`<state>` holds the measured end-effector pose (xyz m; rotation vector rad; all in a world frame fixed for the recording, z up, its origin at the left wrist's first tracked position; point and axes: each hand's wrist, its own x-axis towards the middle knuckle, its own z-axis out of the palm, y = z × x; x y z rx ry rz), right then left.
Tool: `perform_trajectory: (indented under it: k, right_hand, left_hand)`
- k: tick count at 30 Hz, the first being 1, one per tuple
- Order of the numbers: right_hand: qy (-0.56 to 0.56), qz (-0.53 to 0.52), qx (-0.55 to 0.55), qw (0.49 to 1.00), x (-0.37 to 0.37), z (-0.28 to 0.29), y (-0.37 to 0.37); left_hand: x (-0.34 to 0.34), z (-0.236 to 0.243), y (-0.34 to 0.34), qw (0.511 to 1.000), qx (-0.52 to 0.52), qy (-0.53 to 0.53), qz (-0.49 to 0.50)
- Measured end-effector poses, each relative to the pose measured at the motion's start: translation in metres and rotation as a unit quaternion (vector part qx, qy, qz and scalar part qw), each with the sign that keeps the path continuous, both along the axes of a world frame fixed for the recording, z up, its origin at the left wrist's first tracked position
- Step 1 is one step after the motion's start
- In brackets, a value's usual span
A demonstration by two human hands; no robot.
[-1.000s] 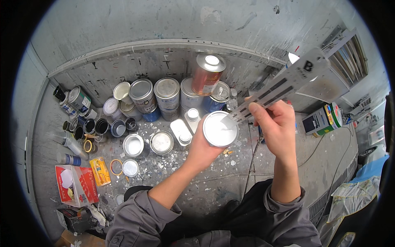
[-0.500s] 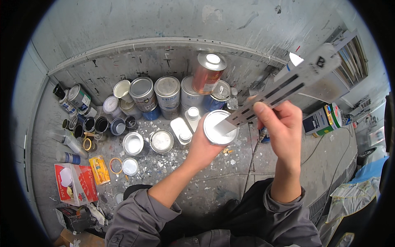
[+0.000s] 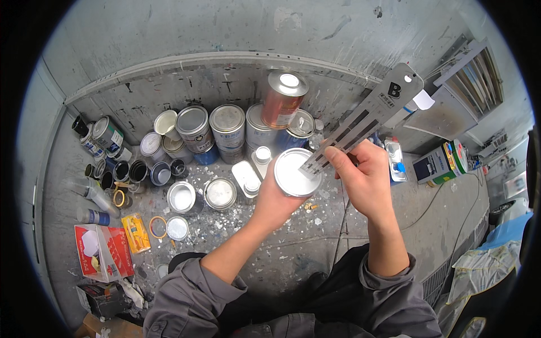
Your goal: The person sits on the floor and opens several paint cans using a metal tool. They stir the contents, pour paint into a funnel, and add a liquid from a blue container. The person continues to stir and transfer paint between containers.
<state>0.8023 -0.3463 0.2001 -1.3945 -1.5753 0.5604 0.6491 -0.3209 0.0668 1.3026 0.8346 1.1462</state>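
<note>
My left hand (image 3: pixel 279 203) is closed round a round can of white paint (image 3: pixel 296 169), held upright above the floor. My right hand (image 3: pixel 358 174) grips a long, flat, slotted stirring ruler (image 3: pixel 366 118) with thumb and fingers; its lower end dips into the white paint, and it slants up to the right. Just behind the can stand two small white rectangular containers (image 3: pixel 244 179), and a red metal can (image 3: pixel 284 99) sits on top of other cans. An open can of white paint (image 3: pixel 182 198) and a lidded can (image 3: pixel 220 194) stand to the left.
Cans (image 3: pixel 193 129) line the back wall (image 3: pixel 225 28); several dark cups (image 3: pixel 138 171) are at left. A red carton (image 3: pixel 101 250) lies lower left, a dark-and-green container (image 3: pixel 431 169) and wall rack (image 3: pixel 473 79) are at right. A cable (image 3: pixel 427 219) crosses the spattered floor (image 3: pixel 253 259).
Both hands have shifted slightly left and up with the can and ruler. The ruler has moved in the paint and turned a little, and a clear container with a blue cap now shows behind my right hand.
</note>
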Motion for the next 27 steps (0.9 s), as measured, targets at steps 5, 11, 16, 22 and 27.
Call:
perform_trajectory:
  k: [5, 11, 16, 22, 27]
  right_hand:
    - [0.051, 0.018, -0.001, 0.999, 0.002, 0.006, -0.005]
    - [0.081, 0.01, 0.056, 0.995, 0.01, 0.024, -0.006]
    - [0.007, -0.013, 0.042, 0.999, 0.011, 0.004, 0.005]
    - [0.012, 0.003, -0.003, 1.0, 0.006, -0.004, 0.0]
    - [0.078, 0.016, -0.009, 0.997, 0.006, 0.009, -0.005]
  left_hand:
    - [0.001, -0.003, 0.0, 1.0, -0.009, 0.002, -0.01]
    - [0.001, -0.004, -0.001, 1.0, 0.004, 0.02, -0.008]
    - [0.002, -0.011, -0.001, 1.0, 0.003, 0.005, -0.004]
    - [0.003, -0.005, 0.001, 1.0, -0.006, -0.007, -0.008]
    - [0.002, -0.001, 0.0, 1.0, -0.013, -0.001, -0.016]
